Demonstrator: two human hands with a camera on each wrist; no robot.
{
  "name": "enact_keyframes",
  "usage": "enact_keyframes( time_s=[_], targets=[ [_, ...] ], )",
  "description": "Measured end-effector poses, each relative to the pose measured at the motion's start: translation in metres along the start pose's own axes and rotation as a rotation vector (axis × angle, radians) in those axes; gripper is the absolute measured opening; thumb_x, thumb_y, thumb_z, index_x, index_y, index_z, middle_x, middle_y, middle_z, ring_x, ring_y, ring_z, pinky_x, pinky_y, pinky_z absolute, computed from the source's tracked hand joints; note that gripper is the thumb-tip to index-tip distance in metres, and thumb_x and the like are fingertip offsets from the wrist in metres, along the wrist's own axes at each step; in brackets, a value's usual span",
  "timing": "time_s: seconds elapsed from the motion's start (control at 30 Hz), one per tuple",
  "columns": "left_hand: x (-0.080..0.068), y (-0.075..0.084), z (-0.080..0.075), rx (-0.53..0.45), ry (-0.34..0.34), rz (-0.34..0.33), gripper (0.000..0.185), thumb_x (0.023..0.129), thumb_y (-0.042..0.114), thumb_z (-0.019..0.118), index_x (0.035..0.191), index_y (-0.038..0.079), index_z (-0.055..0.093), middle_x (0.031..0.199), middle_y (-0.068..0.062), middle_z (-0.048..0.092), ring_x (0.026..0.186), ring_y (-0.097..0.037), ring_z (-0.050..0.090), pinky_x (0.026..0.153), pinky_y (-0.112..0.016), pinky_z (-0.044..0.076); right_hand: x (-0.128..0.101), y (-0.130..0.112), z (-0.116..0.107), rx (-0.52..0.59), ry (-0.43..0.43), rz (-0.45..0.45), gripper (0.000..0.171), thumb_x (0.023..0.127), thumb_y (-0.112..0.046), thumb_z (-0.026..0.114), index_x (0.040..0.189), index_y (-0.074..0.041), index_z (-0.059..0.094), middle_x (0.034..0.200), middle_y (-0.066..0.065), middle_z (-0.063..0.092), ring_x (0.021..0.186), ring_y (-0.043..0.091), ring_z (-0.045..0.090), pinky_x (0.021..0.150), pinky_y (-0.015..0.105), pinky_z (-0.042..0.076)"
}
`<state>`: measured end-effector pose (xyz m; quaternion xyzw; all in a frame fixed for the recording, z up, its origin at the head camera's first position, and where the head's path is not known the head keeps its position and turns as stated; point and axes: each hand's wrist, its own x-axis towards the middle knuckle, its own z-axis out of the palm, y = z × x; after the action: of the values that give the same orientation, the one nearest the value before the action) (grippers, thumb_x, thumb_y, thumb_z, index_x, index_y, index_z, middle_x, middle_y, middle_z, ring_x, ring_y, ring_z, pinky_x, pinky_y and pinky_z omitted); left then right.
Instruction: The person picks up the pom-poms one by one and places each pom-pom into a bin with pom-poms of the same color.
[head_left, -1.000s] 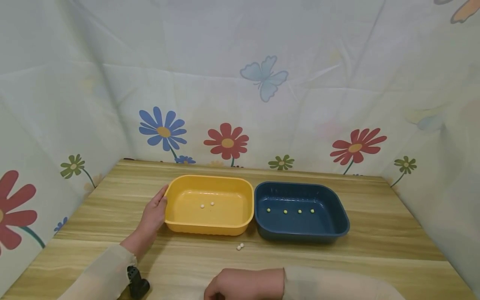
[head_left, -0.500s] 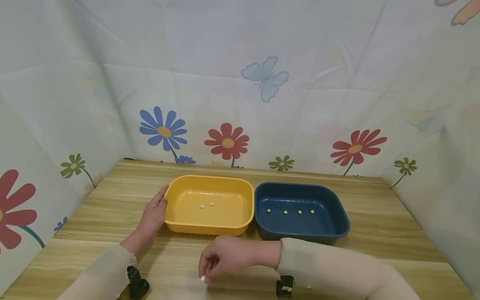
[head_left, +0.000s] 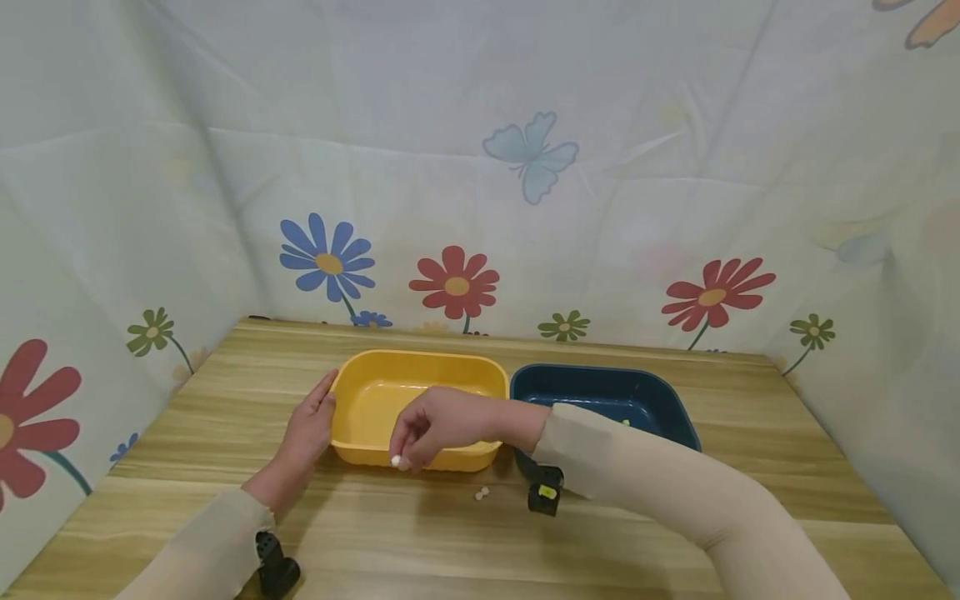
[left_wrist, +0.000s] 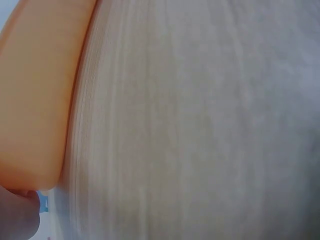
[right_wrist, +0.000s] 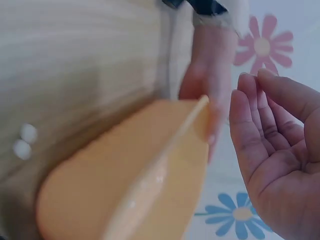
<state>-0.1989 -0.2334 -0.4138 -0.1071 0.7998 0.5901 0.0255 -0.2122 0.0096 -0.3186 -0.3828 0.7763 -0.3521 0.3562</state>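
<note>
A small white ball (head_left: 395,461) is pinched between the thumb and fingertips of my right hand (head_left: 442,421), over the front rim of the yellow bin (head_left: 367,454). In the right wrist view the right hand's fingertips (right_wrist: 265,75) meet the thumb, with the ball hidden. My left hand (head_left: 309,429) rests against the yellow bin's left end, its fingers lying along the outer wall. Two more white balls (head_left: 482,493) lie on the table in front of the bin. The right hand covers part of the bin's floor.
A dark blue bin (head_left: 675,408) stands right beside the yellow one, partly covered by the right sleeve; a yellow-green ball (head_left: 626,422) shows inside. A flowered cloth (head_left: 600,250) hangs behind the wooden table (head_left: 375,542).
My right hand has come up from the table's front edge with a white ball and moved forward to the yellow bin. The left hand has stayed at the bin's end.
</note>
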Motion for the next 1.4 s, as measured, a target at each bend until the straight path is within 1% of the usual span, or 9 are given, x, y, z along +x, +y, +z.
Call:
enact_keyframes(
  time_s=[0.23, 0.3, 0.43, 0.5, 0.73, 0.87, 1.03, 1.23, 1.4],
  targets=[
    [0.001, 0.001, 0.0, 0.004, 0.001, -0.009, 0.054, 0.113, 0.021, 0.024, 0.166, 0.014, 0.012, 0.173, -0.014, 0.009, 0.161, -0.037, 0.014, 0.131, -0.052, 0.02, 0.015, -0.002, -0.02, 0.015, 0.009, -0.004, 0.014, 0.096, -0.008, 0.071, 0.108, -0.001, 0.074, 0.09, 0.011, 0.076, 0.09, 0.03, 0.073, 0.083, 0.024, 0.064],
    [0.001, 0.001, 0.001, 0.006, 0.002, -0.009, 0.055, 0.113, 0.021, 0.024, 0.166, 0.014, 0.012, 0.174, -0.014, 0.009, 0.161, -0.037, 0.013, 0.132, -0.052, 0.019, 0.018, -0.003, -0.024, 0.004, -0.001, -0.009, 0.015, 0.096, -0.008, 0.07, 0.109, -0.001, 0.073, 0.095, 0.016, 0.076, 0.09, 0.028, 0.073, 0.083, 0.024, 0.063],
    [0.0, 0.001, 0.0, 0.01, 0.005, -0.004, 0.055, 0.113, 0.021, 0.024, 0.166, 0.013, 0.012, 0.173, -0.015, 0.009, 0.161, -0.037, 0.013, 0.132, -0.052, 0.019, 0.024, -0.006, -0.032, -0.015, -0.026, -0.02, 0.016, 0.097, -0.009, 0.069, 0.11, -0.001, 0.072, 0.107, 0.023, 0.074, 0.099, 0.035, 0.072, 0.084, 0.023, 0.063],
    [0.0, 0.001, 0.0, 0.01, 0.009, -0.001, 0.054, 0.113, 0.021, 0.025, 0.166, 0.014, 0.013, 0.173, -0.015, 0.01, 0.161, -0.037, 0.014, 0.132, -0.052, 0.019, 0.03, -0.007, -0.036, -0.035, -0.03, -0.021, 0.015, 0.097, -0.01, 0.069, 0.11, -0.001, 0.072, 0.107, 0.023, 0.074, 0.101, 0.039, 0.071, 0.084, 0.024, 0.063],
    [0.001, 0.0, 0.0, 0.007, 0.009, -0.002, 0.054, 0.113, 0.021, 0.025, 0.166, 0.014, 0.014, 0.173, -0.016, 0.012, 0.16, -0.037, 0.016, 0.131, -0.052, 0.02, 0.059, -0.003, -0.053, -0.087, -0.033, -0.001, 0.013, 0.098, -0.007, 0.067, 0.108, 0.0, 0.072, 0.111, 0.026, 0.073, 0.086, 0.023, 0.07, 0.084, 0.025, 0.063],
    [0.002, -0.001, 0.0, -0.002, 0.007, -0.002, 0.054, 0.113, 0.021, 0.025, 0.166, 0.014, 0.014, 0.172, -0.016, 0.013, 0.16, -0.036, 0.015, 0.132, -0.051, 0.02, 0.076, 0.005, -0.057, -0.127, -0.035, -0.007, 0.014, 0.098, -0.008, 0.067, 0.108, 0.0, 0.072, 0.102, 0.019, 0.075, 0.086, 0.02, 0.07, 0.081, 0.022, 0.062],
    [0.003, -0.002, 0.001, -0.009, 0.006, 0.012, 0.054, 0.113, 0.02, 0.026, 0.165, 0.012, 0.015, 0.172, -0.017, 0.013, 0.161, -0.035, 0.014, 0.132, -0.05, 0.018, 0.093, 0.015, -0.055, -0.188, -0.033, -0.005, 0.011, 0.098, -0.009, 0.067, 0.106, -0.004, 0.073, 0.09, 0.001, 0.072, 0.081, 0.013, 0.068, 0.079, 0.02, 0.061],
    [0.003, -0.002, 0.001, -0.018, 0.014, 0.006, 0.054, 0.113, 0.019, 0.026, 0.166, 0.013, 0.015, 0.172, -0.016, 0.013, 0.161, -0.036, 0.013, 0.132, -0.051, 0.018, 0.107, 0.024, -0.05, -0.198, -0.011, 0.018, 0.007, 0.097, -0.008, 0.067, 0.1, -0.006, 0.073, 0.087, 0.0, 0.069, 0.077, 0.011, 0.063, 0.076, 0.018, 0.058],
    [0.003, -0.002, 0.0, -0.021, 0.022, 0.007, 0.054, 0.112, 0.017, 0.027, 0.165, 0.013, 0.016, 0.172, -0.017, 0.013, 0.161, -0.036, 0.013, 0.132, -0.05, 0.018, 0.115, 0.032, -0.046, -0.198, 0.014, 0.015, 0.009, 0.097, -0.007, 0.067, 0.103, -0.003, 0.073, 0.087, 0.0, 0.068, 0.074, 0.01, 0.06, 0.074, 0.017, 0.057]
  ],
)
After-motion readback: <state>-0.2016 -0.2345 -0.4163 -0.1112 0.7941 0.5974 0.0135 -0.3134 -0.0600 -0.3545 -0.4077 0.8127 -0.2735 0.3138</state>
